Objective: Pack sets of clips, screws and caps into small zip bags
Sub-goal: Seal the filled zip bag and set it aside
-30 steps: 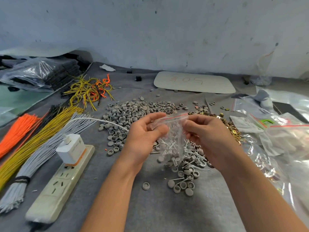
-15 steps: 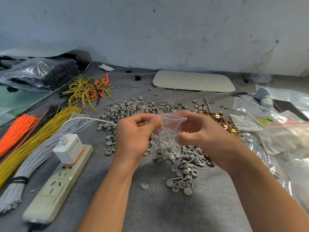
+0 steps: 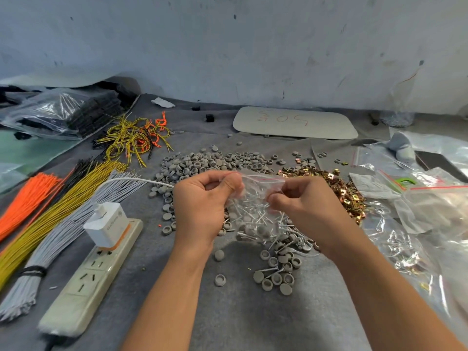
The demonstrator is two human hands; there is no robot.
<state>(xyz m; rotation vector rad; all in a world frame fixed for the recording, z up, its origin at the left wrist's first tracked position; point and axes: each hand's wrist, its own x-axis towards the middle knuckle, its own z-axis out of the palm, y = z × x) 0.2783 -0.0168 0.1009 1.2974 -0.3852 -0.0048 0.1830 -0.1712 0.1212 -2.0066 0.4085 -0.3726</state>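
Surface: worktable (image 3: 240, 312) under grey felt, set against a scuffed pale wall.

Item 1: small zip bag (image 3: 255, 196), clear film, crumpled, with a thin red line along its mouth. It is held above the table at frame centre, mouth uppermost. Silver screws and a few grey discs show through the film; which of them lie inside and which on the felt behind cannot be told.

Item 2: left hand (image 3: 202, 203), fingers curled, thumb and forefinger pinching the bag's mouth at its 9 o'clock corner.

Item 3: right hand (image 3: 304, 206), fingers curled, pinching the mouth at its 3 o'clock corner. The bag hangs between the two hands.

Item 4: caps (image 3: 202, 163), grey, round, in a wide heap at 12 o'clock of the hands; a smaller scatter at 6 o'clock.

Item 5: screws (image 3: 293, 231), silver, loose, heaped just under the bag at 6 o'clock.

Item 6: clips (image 3: 339, 188), gold-coloured metal, heaped at 2 o'clock, beside the right hand.

Item 7: board (image 3: 295, 122), pale, rounded, at 1 o'clock by the wall. Red handwriting, upside down; "50" legible, the rest not.

Item 8: power strip (image 3: 83, 282) at 8 o'clock, carrying a white charger (image 3: 107, 224); its printing is too small to read.

Item 9: wire bundles (image 3: 50, 216), orange, yellow and grey, at 9 o'clock.

Item 10: spare bags (image 3: 435, 211), clear, at 3 o'clock.
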